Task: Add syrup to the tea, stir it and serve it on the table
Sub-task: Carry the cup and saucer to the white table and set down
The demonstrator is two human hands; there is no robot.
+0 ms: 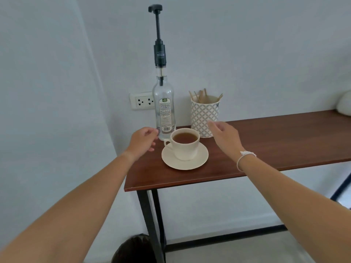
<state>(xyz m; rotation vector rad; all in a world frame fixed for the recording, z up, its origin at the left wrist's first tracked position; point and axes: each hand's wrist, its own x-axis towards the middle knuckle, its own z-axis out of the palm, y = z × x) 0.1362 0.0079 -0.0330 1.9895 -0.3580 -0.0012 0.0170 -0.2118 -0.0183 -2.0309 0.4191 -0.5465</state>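
The left hand (142, 138), its grip loosely curled and holding nothing, is hovering just beside the base of the syrup bottle (164, 109), probably to steady it for pumping. The right hand (225, 136), grip open and empty, is reaching past the cup of tea (184, 143) at centre frame, sitting on its saucer (185, 164) on the table (275, 141), toward the patterned holder of wooden stirrers (204, 114).
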